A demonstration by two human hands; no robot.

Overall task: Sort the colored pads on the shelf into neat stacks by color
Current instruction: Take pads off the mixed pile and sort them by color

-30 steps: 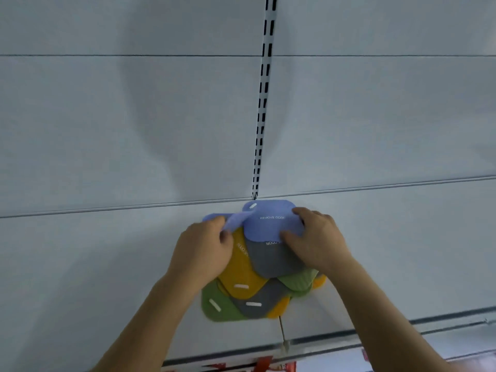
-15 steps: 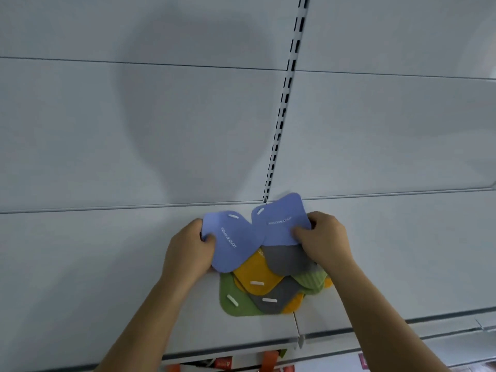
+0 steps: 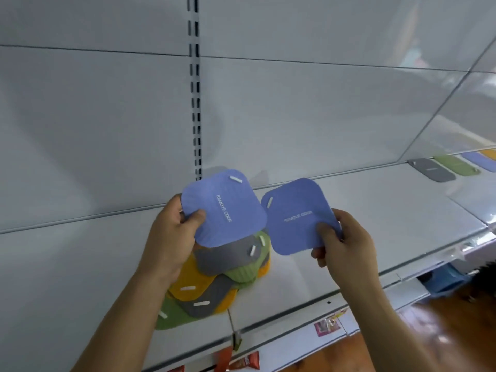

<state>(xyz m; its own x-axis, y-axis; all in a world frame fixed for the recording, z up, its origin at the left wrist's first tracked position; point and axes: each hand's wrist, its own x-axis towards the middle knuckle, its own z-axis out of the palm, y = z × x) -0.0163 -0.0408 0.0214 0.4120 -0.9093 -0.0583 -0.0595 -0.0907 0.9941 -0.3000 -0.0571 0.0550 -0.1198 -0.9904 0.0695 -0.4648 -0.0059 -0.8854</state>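
My left hand (image 3: 171, 232) pinches a blue pad (image 3: 224, 208) at its left edge and holds it above the mixed pile (image 3: 214, 280). My right hand (image 3: 343, 242) pinches a second blue pad (image 3: 295, 216) by its lower right corner, lifted to the right of the pile. The pile on the white shelf (image 3: 349, 264) holds overlapping grey, green and orange pads. Far right along the shelf lie a grey pad (image 3: 432, 170), a green pad (image 3: 456, 165), a blue pad (image 3: 480, 160) and the edge of an orange pad (image 3: 489, 153) in a row.
A slotted upright rail (image 3: 196, 103) runs down the white back panel behind the pile. The shelf's front edge (image 3: 295, 318) carries price tags. Below right are a wooden floor (image 3: 442, 331) and a blue crate (image 3: 445, 280).
Both hands have lifted a blue pad each off the pile and drawn them apart. My view has swung right, bringing the row of pads at the far right into sight.
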